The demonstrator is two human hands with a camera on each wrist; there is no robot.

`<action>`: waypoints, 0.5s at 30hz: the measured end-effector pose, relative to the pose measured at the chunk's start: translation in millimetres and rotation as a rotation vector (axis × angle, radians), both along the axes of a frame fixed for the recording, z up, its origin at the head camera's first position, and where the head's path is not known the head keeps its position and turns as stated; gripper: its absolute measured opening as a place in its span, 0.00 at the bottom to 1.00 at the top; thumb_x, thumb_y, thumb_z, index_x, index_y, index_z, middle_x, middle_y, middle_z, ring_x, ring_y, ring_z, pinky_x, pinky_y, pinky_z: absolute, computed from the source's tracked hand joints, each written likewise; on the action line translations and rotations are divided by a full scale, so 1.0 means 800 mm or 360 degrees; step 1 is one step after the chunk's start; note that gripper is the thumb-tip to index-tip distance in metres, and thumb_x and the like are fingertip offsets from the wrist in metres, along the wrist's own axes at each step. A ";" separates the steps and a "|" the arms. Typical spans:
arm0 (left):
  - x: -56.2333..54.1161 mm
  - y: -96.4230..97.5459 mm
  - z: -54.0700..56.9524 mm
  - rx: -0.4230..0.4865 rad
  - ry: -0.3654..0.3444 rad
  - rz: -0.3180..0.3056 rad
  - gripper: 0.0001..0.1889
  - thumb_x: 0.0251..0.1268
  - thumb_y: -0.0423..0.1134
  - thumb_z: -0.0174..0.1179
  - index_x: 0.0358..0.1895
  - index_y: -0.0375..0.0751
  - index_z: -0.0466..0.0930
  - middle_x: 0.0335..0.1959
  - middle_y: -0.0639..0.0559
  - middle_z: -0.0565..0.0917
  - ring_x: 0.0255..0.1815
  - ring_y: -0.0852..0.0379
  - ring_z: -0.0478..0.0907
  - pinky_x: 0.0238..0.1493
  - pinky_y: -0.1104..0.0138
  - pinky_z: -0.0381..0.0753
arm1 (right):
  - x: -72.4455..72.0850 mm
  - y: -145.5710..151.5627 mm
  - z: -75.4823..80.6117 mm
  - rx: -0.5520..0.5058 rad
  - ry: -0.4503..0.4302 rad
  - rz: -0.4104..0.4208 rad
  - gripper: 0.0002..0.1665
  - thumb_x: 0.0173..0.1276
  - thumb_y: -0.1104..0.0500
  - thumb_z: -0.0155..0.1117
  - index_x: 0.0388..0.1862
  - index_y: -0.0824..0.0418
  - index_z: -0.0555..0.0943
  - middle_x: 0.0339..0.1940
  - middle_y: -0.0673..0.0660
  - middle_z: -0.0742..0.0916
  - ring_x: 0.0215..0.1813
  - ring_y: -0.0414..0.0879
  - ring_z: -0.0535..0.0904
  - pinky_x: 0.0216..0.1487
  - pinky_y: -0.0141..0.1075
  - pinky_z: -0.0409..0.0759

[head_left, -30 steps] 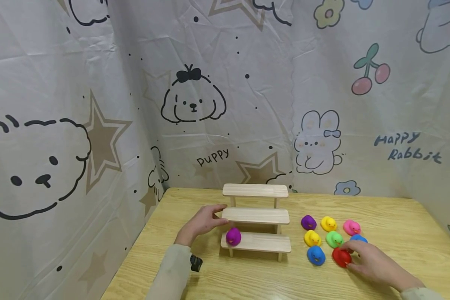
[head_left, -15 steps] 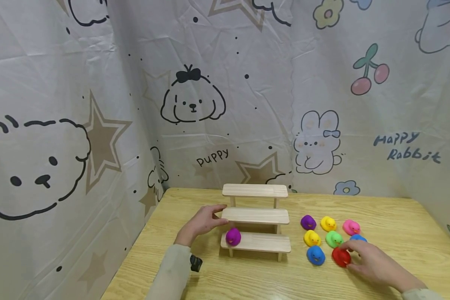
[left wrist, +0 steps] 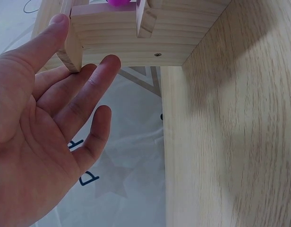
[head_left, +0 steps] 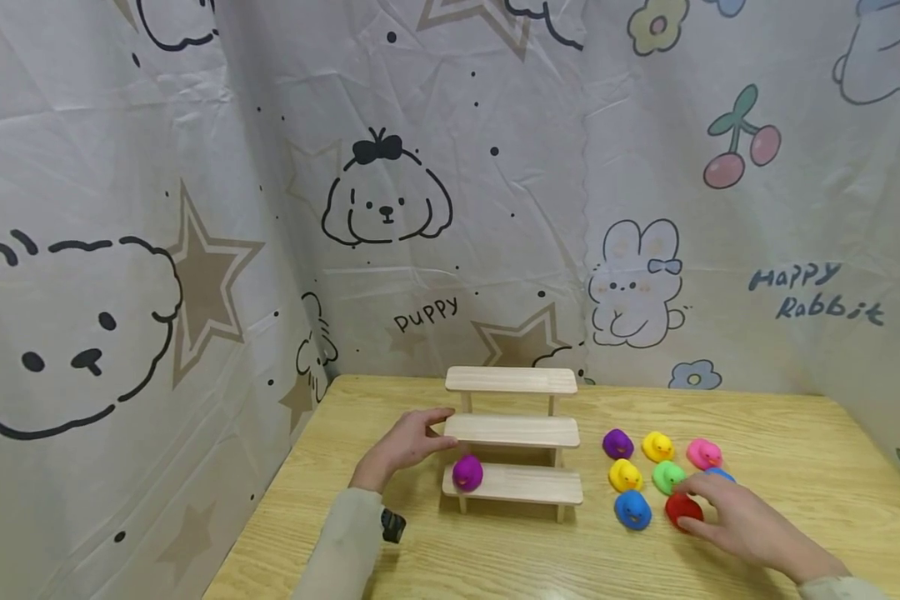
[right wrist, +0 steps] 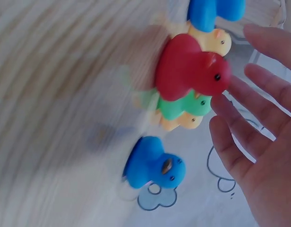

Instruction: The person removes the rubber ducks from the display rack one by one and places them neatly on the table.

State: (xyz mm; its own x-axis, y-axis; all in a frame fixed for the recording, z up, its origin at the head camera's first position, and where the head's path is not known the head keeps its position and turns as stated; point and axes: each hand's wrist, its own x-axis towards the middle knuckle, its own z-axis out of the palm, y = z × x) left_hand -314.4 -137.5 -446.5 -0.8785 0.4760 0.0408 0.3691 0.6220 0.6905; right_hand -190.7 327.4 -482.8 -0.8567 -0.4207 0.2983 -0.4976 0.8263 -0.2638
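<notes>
On the left of the table, my left hand [head_left: 408,442] holds the end of the middle tier of a three-tier wooden stand [head_left: 512,430]. Its thumb [left wrist: 53,35] lies on one side of the board, with fingertips on the other. A magenta toy duck [head_left: 467,473] sits at the left of the lowest tier. My right hand [head_left: 742,521] is over a red toy duck [head_left: 682,508], its fingers loosely bent and spread. In the right wrist view the fingertips are beside the red duck's head [right wrist: 214,75], not closed round it.
Around the red duck stand several others: blue [head_left: 633,510], green [head_left: 669,477], yellow [head_left: 626,476], another yellow [head_left: 657,447], purple [head_left: 618,444] and pink [head_left: 704,454]. Another blue duck [right wrist: 155,163] is partly hidden by my right hand in the head view. A printed curtain [head_left: 450,208] hangs behind the table.
My right thumb has shifted left, across the front of the red duck, and now covers part of it. The left hand, the stand and the magenta duck look unmoved.
</notes>
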 end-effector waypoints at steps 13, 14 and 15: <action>0.002 0.001 0.003 0.0016 -0.0010 -0.0010 0.31 0.63 0.48 0.62 0.67 0.37 0.68 0.62 0.45 0.73 0.43 0.54 0.80 0.44 0.63 0.79 | -0.005 -0.040 0.017 0.0040 0.0016 0.0058 0.18 0.57 0.48 0.72 0.44 0.53 0.82 0.41 0.43 0.83 0.43 0.44 0.78 0.42 0.41 0.80; 0.003 0.001 0.004 0.0016 -0.0013 -0.0008 0.31 0.63 0.48 0.62 0.67 0.37 0.68 0.62 0.45 0.73 0.43 0.54 0.80 0.43 0.63 0.79 | -0.005 -0.044 0.019 0.0036 0.0006 0.0063 0.19 0.57 0.46 0.71 0.44 0.52 0.82 0.41 0.43 0.83 0.44 0.44 0.78 0.43 0.42 0.80; 0.003 0.001 0.004 0.0013 -0.0014 -0.0007 0.31 0.63 0.48 0.62 0.67 0.38 0.68 0.62 0.45 0.73 0.43 0.55 0.80 0.43 0.63 0.79 | -0.005 -0.048 0.020 0.0032 -0.0002 0.0070 0.19 0.58 0.45 0.70 0.45 0.52 0.82 0.42 0.43 0.83 0.44 0.44 0.78 0.44 0.43 0.80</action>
